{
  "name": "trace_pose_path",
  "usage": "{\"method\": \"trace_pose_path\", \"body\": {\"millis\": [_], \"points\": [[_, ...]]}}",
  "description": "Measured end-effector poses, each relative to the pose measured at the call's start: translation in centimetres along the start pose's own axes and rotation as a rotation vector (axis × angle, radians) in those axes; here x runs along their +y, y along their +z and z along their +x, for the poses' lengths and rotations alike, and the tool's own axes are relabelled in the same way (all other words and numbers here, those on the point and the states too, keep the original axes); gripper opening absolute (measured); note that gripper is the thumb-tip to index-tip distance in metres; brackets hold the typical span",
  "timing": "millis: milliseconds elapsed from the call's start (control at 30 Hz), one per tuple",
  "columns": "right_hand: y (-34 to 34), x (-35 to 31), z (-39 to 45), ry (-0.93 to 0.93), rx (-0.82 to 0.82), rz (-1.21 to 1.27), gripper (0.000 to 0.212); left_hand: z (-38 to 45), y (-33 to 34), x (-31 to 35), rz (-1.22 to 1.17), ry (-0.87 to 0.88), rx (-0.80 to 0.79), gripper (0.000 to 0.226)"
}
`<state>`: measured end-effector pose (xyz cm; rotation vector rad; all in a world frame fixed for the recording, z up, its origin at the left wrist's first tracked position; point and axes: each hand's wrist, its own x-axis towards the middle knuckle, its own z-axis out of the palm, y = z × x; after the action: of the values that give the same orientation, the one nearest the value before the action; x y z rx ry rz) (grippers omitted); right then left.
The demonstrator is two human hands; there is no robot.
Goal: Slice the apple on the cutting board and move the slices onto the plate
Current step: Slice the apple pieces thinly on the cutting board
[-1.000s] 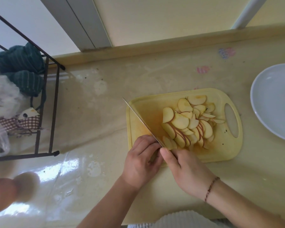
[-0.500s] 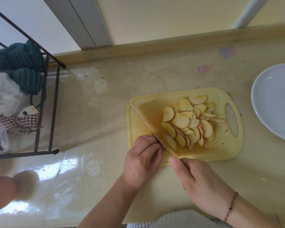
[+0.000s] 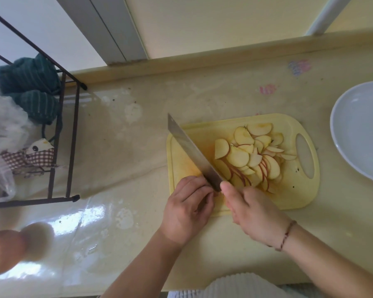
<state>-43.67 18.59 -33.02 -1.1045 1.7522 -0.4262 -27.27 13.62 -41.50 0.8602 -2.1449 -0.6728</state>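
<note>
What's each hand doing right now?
Left hand: fingers curled on something hidden under them at the yellow plastic cutting board.
Right hand: holds the steel knife.

Knife over sliced apple

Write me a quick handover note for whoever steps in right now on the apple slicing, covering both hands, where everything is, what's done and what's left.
Right hand: grips the handle of the broad steel knife, blade angled across the left part of the pale yellow plastic cutting board.
Left hand: fingers curled at the board's near left corner beside the blade; any apple piece under them is hidden.
Thin red-skinned apple slices: piled mid-board.
Round white plate: right of the board, no slices on it.
Done: most slicing. Left: finish any remaining piece, move the slices to the plate.
</note>
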Motion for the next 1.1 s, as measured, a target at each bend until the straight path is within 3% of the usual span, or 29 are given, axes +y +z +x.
{"method": "trace_pose_path", "body": {"millis": [500, 867, 1100], "points": [[0.2, -0.4, -3.8, 0.043, -0.008, -0.057, 0.062, -0.2, 0.3, -0.1, 0.003, -0.001, 0.026, 0.006], [-0.1, -0.7, 0.2, -0.017, 0.035, -0.023, 0.058, -0.4, 0.0, 0.0, 0.015, 0.013, -0.002, 0.007], [0.2, -0.7, -3.1, 0.009, -0.001, -0.013, 0.063, -0.4, 0.2, 0.1, 0.025, 0.001, 0.012, 0.004]]}}
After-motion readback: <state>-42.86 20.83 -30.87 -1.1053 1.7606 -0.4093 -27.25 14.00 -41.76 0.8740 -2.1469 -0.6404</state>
